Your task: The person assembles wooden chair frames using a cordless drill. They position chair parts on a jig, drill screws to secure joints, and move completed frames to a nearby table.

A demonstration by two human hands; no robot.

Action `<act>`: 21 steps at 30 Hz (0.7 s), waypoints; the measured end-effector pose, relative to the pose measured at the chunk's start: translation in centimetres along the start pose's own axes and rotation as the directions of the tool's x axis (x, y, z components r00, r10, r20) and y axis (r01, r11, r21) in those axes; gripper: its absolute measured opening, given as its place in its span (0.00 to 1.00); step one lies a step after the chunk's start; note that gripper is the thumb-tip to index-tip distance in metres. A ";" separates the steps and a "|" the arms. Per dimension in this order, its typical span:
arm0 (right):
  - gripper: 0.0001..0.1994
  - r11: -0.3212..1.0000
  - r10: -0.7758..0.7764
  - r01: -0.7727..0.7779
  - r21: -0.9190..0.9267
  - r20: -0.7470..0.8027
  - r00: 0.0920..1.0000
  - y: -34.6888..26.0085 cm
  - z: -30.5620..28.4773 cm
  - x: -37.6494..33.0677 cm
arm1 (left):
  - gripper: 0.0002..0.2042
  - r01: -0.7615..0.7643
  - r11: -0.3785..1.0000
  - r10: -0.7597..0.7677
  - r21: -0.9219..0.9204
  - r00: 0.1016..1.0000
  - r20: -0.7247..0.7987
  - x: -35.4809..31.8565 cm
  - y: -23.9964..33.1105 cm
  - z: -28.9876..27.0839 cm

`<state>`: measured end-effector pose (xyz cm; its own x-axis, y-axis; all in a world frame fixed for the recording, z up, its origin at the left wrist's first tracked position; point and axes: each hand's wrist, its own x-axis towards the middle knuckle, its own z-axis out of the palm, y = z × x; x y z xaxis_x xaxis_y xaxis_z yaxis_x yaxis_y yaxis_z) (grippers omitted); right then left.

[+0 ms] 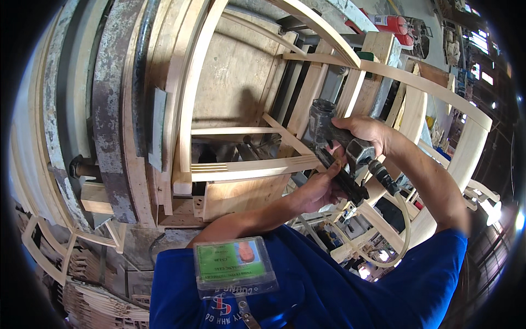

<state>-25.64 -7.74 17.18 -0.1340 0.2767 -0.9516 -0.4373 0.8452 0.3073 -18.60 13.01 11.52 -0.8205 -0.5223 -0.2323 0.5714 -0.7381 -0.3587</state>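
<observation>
A dark pneumatic nail gun [324, 122] is held up at the right end of a pale wooden frame [246, 168]. My right hand [366, 130] wraps round its grip, close to the air hose fitting. Lower down, my left hand [322, 189] closes on the long magazine [350, 188], with its thumb along the side. The pale air hose [407, 230] curves from the fitting down past my right arm. The gun's nose lies near a rail of the frame; whether they touch, I cannot tell.
Long worn beams of a press or bench [112, 109] run along the left. A plywood board [241, 77] lies behind the frame. Red fire extinguishers [390, 23] stand at the far right. Stacked curved wooden parts [101, 299] fill the lower left.
</observation>
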 end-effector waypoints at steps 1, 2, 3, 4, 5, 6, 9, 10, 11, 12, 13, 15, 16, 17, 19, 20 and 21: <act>0.25 1.000 0.001 -0.001 0.001 -0.004 1.000 -0.1 -0.1 0.5 | 0.29 0.001 1.000 -0.001 0.003 1.000 0.002 0.0 0.3 0.1; 0.24 1.000 0.001 -0.001 0.002 -0.009 1.000 -0.4 0.1 0.8 | 0.29 0.003 1.000 -0.003 0.007 1.000 0.004 0.1 0.4 0.0; 0.24 1.000 -0.001 0.001 0.003 -0.012 1.000 -0.5 0.4 1.0 | 0.30 0.004 1.000 -0.004 0.012 1.000 0.006 0.2 0.4 -0.1; 0.23 1.000 0.007 -0.007 -0.016 -0.020 1.000 -0.6 0.5 1.0 | 0.30 0.015 1.000 -0.015 -0.004 1.000 0.017 0.2 0.4 -0.2; 0.23 0.999 0.011 -0.012 -0.040 -0.028 1.000 -1.0 1.0 0.5 | 0.30 0.022 1.000 -0.022 -0.018 0.999 0.028 0.3 0.5 -0.3; 0.23 0.998 0.015 -0.017 -0.063 -0.036 0.999 -1.3 1.3 0.2 | 0.30 0.029 0.999 -0.028 -0.031 0.999 0.039 0.4 0.6 -0.3; 0.23 0.990 -0.021 0.010 -0.144 -0.073 0.997 -1.4 1.5 0.7 | 0.31 0.064 0.996 -0.063 -0.063 0.998 0.020 0.5 0.6 -0.4; 0.23 0.989 -0.018 0.007 -0.150 -0.069 0.997 -1.4 1.5 0.7 | 0.31 0.063 0.996 -0.062 -0.064 0.998 0.024 0.6 0.6 -0.4; 0.23 0.987 -0.013 0.003 -0.158 -0.065 0.998 -1.6 1.7 0.4 | 0.31 0.059 0.996 -0.057 -0.067 0.998 0.029 0.7 0.5 -0.5; 0.23 0.986 -0.009 -0.002 -0.166 -0.062 0.998 -1.7 2.0 0.1 | 0.31 0.056 0.996 -0.054 -0.070 0.998 0.034 0.8 0.4 -0.5; 0.22 0.986 0.008 -0.017 -0.167 -0.054 0.999 -1.8 2.1 0.1 | 0.31 0.050 0.996 -0.047 -0.079 0.998 0.036 0.7 0.3 -0.6; 0.22 0.984 0.038 -0.044 -0.171 -0.043 0.998 -2.0 2.4 -0.1 | 0.31 0.035 0.995 -0.031 -0.095 0.998 0.045 0.7 0.2 -0.6; 0.23 0.984 0.027 -0.036 -0.174 -0.053 0.998 -1.9 2.2 0.0 | 0.30 0.029 0.996 -0.024 -0.090 0.998 0.056 0.8 0.2 -0.5; 0.23 0.984 0.014 -0.025 -0.177 -0.061 0.998 -1.7 2.1 0.2 | 0.30 0.022 0.996 -0.017 -0.082 0.998 0.064 0.7 0.3 -0.5; 0.23 0.987 0.002 -0.013 -0.161 -0.063 0.998 -1.3 1.8 0.3 | 0.29 0.021 0.997 -0.017 -0.078 0.999 0.049 0.6 0.2 -0.1; 0.23 0.989 0.004 -0.012 -0.149 -0.055 0.998 -1.3 1.9 0.0 | 0.28 0.019 0.996 -0.017 -0.084 1.000 0.023 0.4 0.1 0.6; 0.23 0.991 0.005 -0.012 -0.137 -0.047 0.999 -1.3 2.0 -0.2 | 0.27 0.018 0.996 -0.018 -0.089 1.000 -0.003 0.1 0.2 1.2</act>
<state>-23.22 -7.99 17.02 -0.1780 0.2593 -0.9492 -0.5534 0.7713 0.3145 -18.53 12.31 12.49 -0.8309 -0.5072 -0.2286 0.5528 -0.7065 -0.4419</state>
